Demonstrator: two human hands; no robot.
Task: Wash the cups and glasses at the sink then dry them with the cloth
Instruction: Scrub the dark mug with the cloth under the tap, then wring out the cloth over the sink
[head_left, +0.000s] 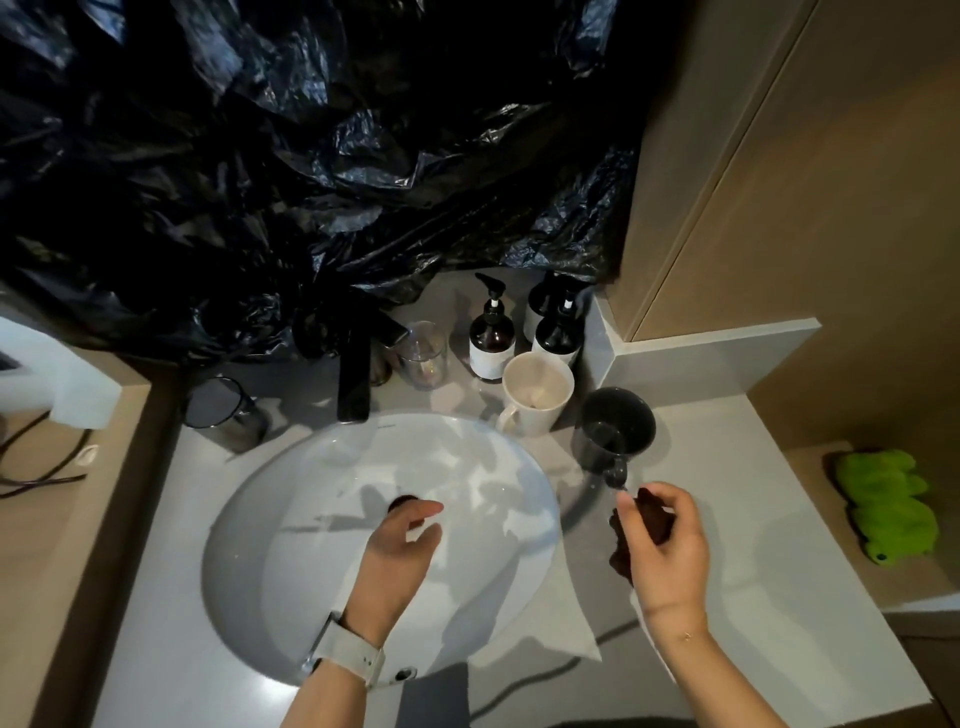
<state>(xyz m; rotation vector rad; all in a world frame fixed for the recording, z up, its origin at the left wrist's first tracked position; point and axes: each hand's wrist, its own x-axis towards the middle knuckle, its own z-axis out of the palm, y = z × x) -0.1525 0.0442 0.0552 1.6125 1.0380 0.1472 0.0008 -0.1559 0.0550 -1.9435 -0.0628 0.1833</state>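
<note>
Four vessels wait on the tabletop behind the sink: black mug, cream mug, two glasses. The right hand reaches for the black mug's handle, fingers loosely curled, seemingly gripping nothing; left hand relaxed over the basin. The green cloth lies well apart, kept dry.

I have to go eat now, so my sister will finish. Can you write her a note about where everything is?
Left hand: open, empty, over the white sink.
Right hand: curled beside the black mug's handle; a grip can't be confirmed.
White mug and clear glass stand behind the sink; smoky glass to its left.
Green cloth lies far right, untouched.
No water visibly running. Nothing looks dried yet; washing and drying remain.
</note>
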